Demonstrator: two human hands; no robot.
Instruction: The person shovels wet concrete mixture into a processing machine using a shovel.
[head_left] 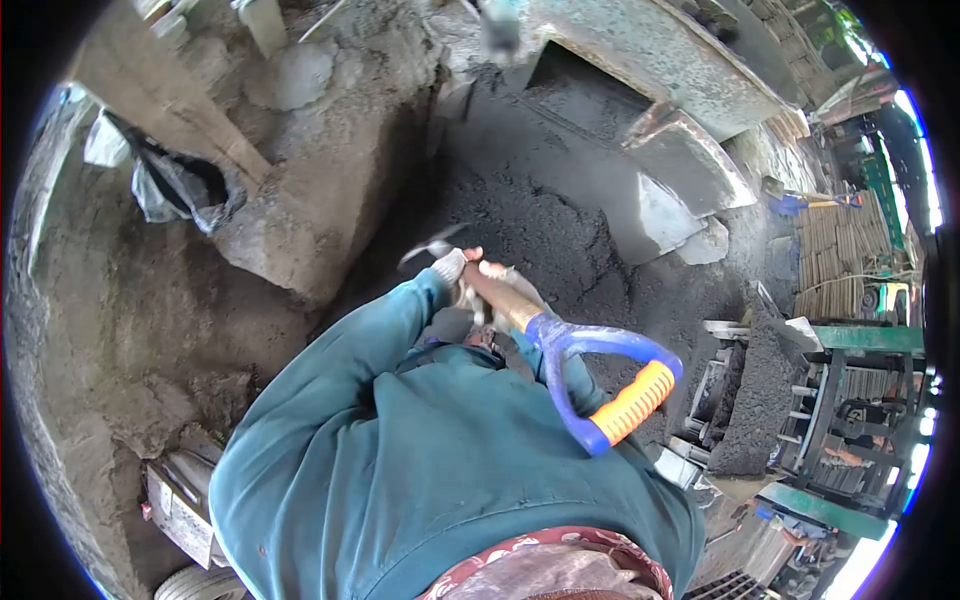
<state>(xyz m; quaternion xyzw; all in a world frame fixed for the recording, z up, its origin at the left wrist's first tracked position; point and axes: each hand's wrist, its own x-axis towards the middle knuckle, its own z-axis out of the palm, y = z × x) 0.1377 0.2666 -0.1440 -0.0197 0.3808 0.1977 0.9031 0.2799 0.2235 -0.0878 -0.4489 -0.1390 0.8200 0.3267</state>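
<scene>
Head view, read from left to right.

1. Upper left of the frame: a crumpled black plastic bag (185,185) lies against a rough grey concrete block (310,200).
2. Lower left edge: part of a white rubber wheel (190,585) is visible.
3. Centre left: the person's teal long sleeve (330,380) runs up to the left hand (452,268). The hand wears a pale glove and is closed around the wooden shaft.
4. Centre: the shovel (560,345) has a wooden shaft, a blue D-shaped plastic handle and an orange ribbed grip. It slants from mid-frame down to the right. No hand is on the orange grip. The blade end, beyond the left hand, is blurred.
5. Centre: the right hand (478,302) shows only as a pale gloved patch against the shaft, just below the left hand. The two hands are close together. Whether the right hand grips the shaft cannot be told.
6. Centre, above the hands: a heap of dark grey loose sand (540,215) lies at the shovel's far end.
7. Upper right: a worn green metal chute (660,50) overhangs the heap.
8. Right edge: a stack of pale wooden slats (840,250) stands above a green steel frame (865,340).
</scene>
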